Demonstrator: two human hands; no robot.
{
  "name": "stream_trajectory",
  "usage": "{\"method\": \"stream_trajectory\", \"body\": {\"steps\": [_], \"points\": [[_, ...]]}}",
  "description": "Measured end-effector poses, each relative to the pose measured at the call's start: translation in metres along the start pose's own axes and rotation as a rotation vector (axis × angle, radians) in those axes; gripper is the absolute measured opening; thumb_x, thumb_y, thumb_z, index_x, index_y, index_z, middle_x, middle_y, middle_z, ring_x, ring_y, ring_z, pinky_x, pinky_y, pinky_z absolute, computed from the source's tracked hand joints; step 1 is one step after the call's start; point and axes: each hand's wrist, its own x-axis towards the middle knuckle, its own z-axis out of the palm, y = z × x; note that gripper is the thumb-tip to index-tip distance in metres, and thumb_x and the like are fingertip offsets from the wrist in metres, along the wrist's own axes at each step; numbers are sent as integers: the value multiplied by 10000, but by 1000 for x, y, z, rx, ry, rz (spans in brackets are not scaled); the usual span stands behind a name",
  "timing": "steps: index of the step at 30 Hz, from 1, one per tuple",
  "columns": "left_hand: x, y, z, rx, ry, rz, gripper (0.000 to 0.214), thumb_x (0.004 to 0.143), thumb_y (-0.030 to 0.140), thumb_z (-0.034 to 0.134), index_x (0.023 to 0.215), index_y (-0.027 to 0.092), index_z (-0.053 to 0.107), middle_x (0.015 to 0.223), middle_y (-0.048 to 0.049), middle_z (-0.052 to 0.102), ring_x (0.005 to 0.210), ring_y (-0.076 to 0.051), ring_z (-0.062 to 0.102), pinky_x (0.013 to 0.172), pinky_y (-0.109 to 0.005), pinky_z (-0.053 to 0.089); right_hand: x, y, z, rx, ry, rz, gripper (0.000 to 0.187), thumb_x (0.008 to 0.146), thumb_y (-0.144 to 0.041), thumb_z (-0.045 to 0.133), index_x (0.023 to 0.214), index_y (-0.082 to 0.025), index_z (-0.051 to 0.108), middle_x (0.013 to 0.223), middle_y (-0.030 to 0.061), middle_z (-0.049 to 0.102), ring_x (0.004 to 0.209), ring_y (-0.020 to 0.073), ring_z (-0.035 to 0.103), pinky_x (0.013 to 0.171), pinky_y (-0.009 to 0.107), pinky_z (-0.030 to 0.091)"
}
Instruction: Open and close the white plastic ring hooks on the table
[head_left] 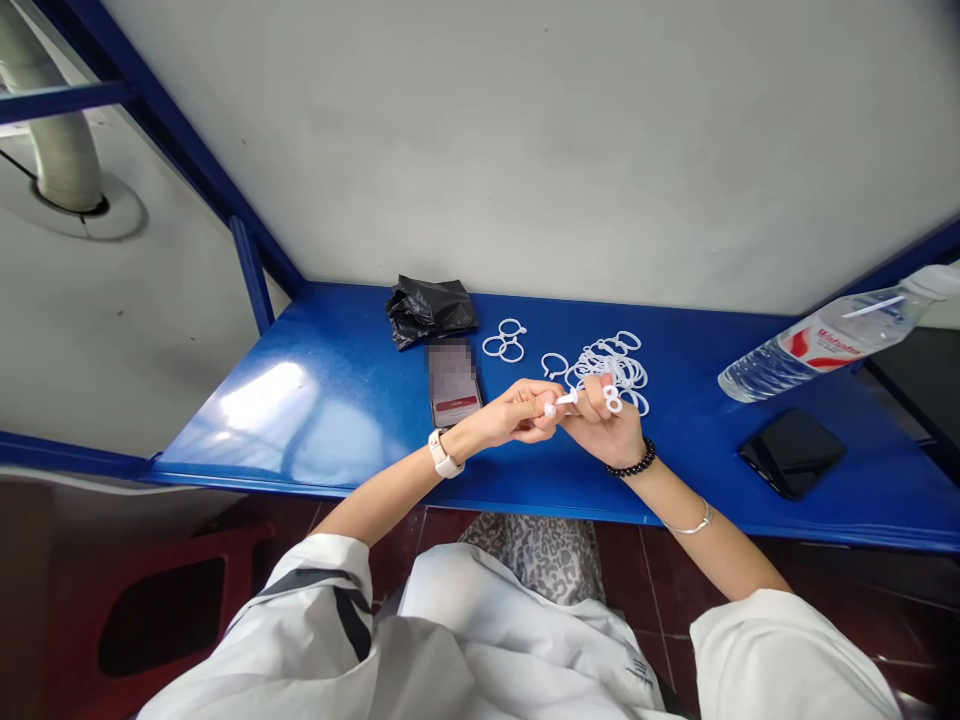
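Note:
Both hands meet over the blue table and pinch a small white plastic ring [567, 399] with a clasp, seen nearly edge-on. My left hand [525, 411], with a white watch at its wrist, grips one end between thumb and fingers. My right hand [611, 428], wearing black beads, has its fingers curled at the other end. A small white piece with two round loops [612, 399] shows at the right fingers; how it is held is unclear. Behind the right hand lies a heap of white plastic rings [626, 370], partly hidden. Beside it lies a single opened ring [555, 364].
Three linked white rings [504, 342] lie left of the heap. A black plastic bag [429, 308] and a phone with a lit screen [454, 385] are on the left. A water bottle [817, 345] and a dark phone [793, 453] rest on the blue table [360, 400] at right.

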Motion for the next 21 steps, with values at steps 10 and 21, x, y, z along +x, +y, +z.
{"method": "stream_trajectory", "body": {"steps": [10,21], "points": [[-1,11,-33,770,407,49,323,1052,433,497,1161,176,658,1010,-89,694,776,-154,680,606,-239,508,5,-13,-31,-1019,295,-170,562,1001,-706,469,676,-249,509,690,41,514,745,231,477,750,406,426],[-7,7,-69,1830,479,-368,387,1031,174,508,1399,128,621,1523,-199,562,1419,-367,499,1088,-516,525,16,-5,-100,-1959,372,-203,326,1073,-316,460,947,-188,732,940,139,748,1009,325,561,941,488,404]]}}
